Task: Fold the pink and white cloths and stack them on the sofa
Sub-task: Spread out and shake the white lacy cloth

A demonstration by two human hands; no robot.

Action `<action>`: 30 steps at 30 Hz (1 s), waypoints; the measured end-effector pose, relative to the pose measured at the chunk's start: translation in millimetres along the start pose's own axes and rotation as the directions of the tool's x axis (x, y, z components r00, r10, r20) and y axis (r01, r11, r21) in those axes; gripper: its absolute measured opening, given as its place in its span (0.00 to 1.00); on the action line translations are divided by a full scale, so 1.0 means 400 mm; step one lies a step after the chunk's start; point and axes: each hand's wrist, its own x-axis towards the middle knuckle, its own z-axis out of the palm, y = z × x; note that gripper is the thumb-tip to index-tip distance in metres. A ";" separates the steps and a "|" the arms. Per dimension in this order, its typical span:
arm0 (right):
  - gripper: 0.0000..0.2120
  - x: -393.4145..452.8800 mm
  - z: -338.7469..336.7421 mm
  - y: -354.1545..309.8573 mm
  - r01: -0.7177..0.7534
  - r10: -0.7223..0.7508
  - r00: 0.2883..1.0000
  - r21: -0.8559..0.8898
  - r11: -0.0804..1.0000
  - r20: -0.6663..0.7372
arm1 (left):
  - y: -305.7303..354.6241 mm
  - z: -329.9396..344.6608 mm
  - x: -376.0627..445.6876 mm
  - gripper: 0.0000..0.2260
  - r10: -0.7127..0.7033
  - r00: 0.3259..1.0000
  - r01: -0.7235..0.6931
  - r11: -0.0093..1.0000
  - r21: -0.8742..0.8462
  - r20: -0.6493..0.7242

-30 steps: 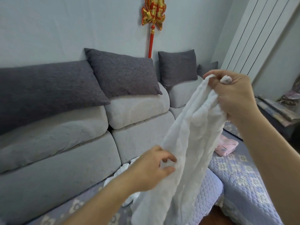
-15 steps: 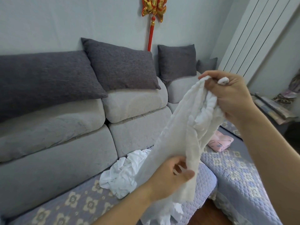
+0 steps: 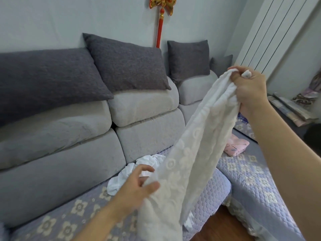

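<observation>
A white patterned cloth (image 3: pixel 194 146) hangs in the air in front of the sofa. My right hand (image 3: pixel 248 89) grips its bunched top end, held high at the right. Lower down, my left hand (image 3: pixel 139 185) pinches the cloth's left edge between thumb and fingers. A second white cloth (image 3: pixel 132 171) lies crumpled on the sofa seat (image 3: pixel 78 211) behind my left hand. A folded pink cloth (image 3: pixel 238 146) rests on the right-hand seat section (image 3: pixel 246 171), partly hidden by the hanging cloth.
Dark grey pillows (image 3: pixel 125 63) lean along the sofa back. A red and gold ornament (image 3: pixel 162 16) hangs on the wall. A low table with papers (image 3: pixel 291 110) stands at the right. Wooden floor (image 3: pixel 217 226) shows between the seat sections.
The view has tilted down and the sofa seat shows more. My left hand slid down the cloth's edge and now pinches it lower. My right hand keeps its grip on top.
</observation>
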 end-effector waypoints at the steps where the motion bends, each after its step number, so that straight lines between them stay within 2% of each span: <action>1: 0.06 0.005 -0.002 0.011 -0.009 0.009 1.000 -0.008 1.000 0.001 | 0.003 -0.047 -0.011 0.26 -0.054 0.998 0.054 0.998 0.011 0.011; 2: 0.06 0.007 -0.002 0.020 -0.015 0.016 1.000 -0.022 1.000 0.005 | 0.011 -0.097 -0.026 0.26 -0.086 0.996 0.084 0.994 0.076 0.022; 4: 0.07 0.008 0.004 0.033 -0.022 0.022 1.000 -0.041 0.999 0.006 | 0.028 -0.193 -0.053 0.18 -0.142 0.987 0.122 0.964 0.237 0.069; 6: 0.08 0.008 0.014 0.040 -0.042 0.043 0.999 -0.030 0.999 0.013 | 0.030 -0.279 -0.063 0.12 -0.179 0.984 0.161 0.920 0.357 0.019; 8: 0.07 -0.004 0.017 0.045 -0.154 0.151 0.985 0.030 0.988 0.088 | 0.015 -0.341 -0.062 0.06 -0.099 0.978 0.164 0.911 0.378 -0.185; 9: 0.08 -0.017 0.016 0.050 -0.243 0.226 0.957 0.073 0.967 0.182 | -0.002 -0.362 -0.057 0.04 -0.030 0.943 0.160 0.913 0.374 -0.332; 10: 0.09 -0.036 0.010 0.061 -0.326 0.285 0.912 0.103 0.940 0.295 | -0.031 -0.384 -0.050 0.05 0.049 0.862 0.180 0.901 0.395 -0.504; 12: 0.09 -0.088 -0.008 0.099 -0.439 0.344 0.777 0.064 0.896 0.527 | -0.095 -0.414 -0.048 0.09 0.149 0.667 0.245 0.882 0.403 -0.730; 13: 0.09 -0.119 -0.022 0.127 -0.457 0.385 0.683 -0.048 0.888 0.621 | -0.141 -0.428 -0.054 0.09 0.146 0.622 0.253 0.892 0.374 -0.770; 14: 0.10 -0.153 -0.038 0.162 -0.425 0.446 0.578 -0.215 0.880 0.684 | -0.197 -0.438 -0.066 0.08 0.121 0.606 0.272 0.897 0.348 -0.786; 16: 0.14 -0.236 -0.074 0.258 -0.149 0.610 0.366 -0.603 0.784 0.703 | -0.327 -0.445 -0.107 0.07 0.034 0.612 0.343 0.889 0.304 -0.790; 18: 0.12 -0.342 -0.107 0.375 0.100 0.777 0.190 -0.799 0.593 0.600 | -0.447 -0.431 -0.158 0.09 -0.150 0.579 0.436 0.887 0.149 -0.802; 19: 0.12 -0.400 -0.127 0.444 0.130 0.829 0.144 -0.841 0.526 0.541 | -0.499 -0.419 -0.182 0.09 -0.268 0.533 0.487 0.873 0.032 -0.803; 21: 0.10 -0.527 -0.169 0.584 0.121 0.886 0.154 -0.899 0.422 0.436 | -0.582 -0.399 -0.220 0.10 -0.498 0.426 0.566 0.798 -0.207 -0.755; 23: 0.10 -0.656 -0.204 0.678 0.118 0.914 0.184 -0.932 0.343 0.360 | -0.643 -0.379 -0.259 0.07 -0.696 0.335 0.634 0.665 -0.394 -0.635; 25: 0.13 -0.781 -0.243 0.741 0.116 0.938 0.195 -0.956 0.268 0.287 | -0.687 -0.345 -0.281 0.05 -0.817 0.243 0.686 0.526 -0.503 -0.522; 27: 0.16 -0.889 -0.285 0.790 0.117 0.955 0.194 -0.972 0.203 0.223 | -0.713 -0.309 -0.293 0.10 -0.832 0.200 0.772 0.460 -0.440 -0.518; 28: 0.19 -0.931 -0.299 0.808 0.108 0.963 0.193 -0.979 0.172 0.190 | -0.726 -0.299 -0.289 0.13 -0.788 0.190 0.813 0.461 -0.356 -0.586; 30: 0.18 -0.984 -0.308 0.822 0.079 0.961 0.208 -0.982 0.170 0.183 | -0.757 -0.275 -0.274 0.15 -0.660 0.267 0.903 0.426 -0.058 -0.702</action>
